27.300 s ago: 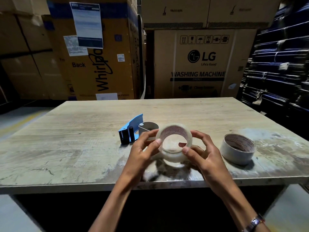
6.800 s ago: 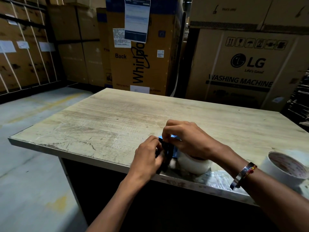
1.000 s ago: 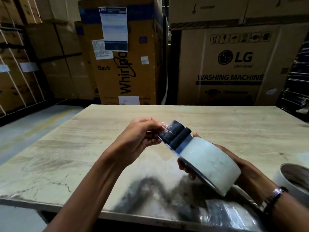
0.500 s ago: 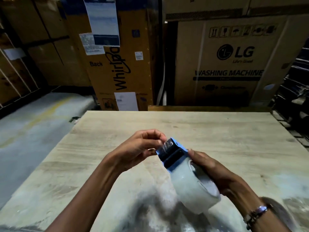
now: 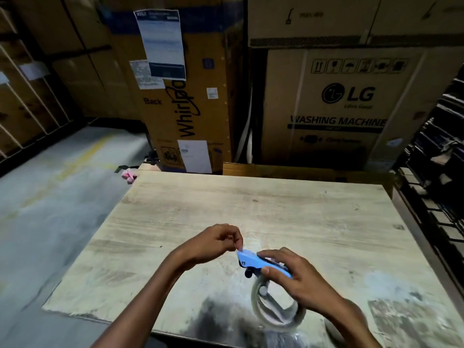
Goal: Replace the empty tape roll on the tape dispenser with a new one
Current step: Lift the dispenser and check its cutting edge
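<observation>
Here, both hands' fingers clamped: right hand [image 5: 298, 277] on tape dispenser [image 5: 253, 259], left hand [image 5: 213, 242] pinching its tape end, near table [image 5: 251, 204] front edge.

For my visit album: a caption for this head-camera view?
Right hand grips blue plastic tape dispenser loaded with clear tape roll; left hand pinches its tip.

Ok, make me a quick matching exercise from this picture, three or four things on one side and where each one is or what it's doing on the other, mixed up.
Things:
1. left hand
2. right hand
3. tape roll
4. LG box

States:
A. mounted on the blue dispenser
B. pinching at the dispenser's front tip
C. behind the table
D. gripping the dispenser's body

Pairs: 1-B, 2-D, 3-A, 4-C
</observation>
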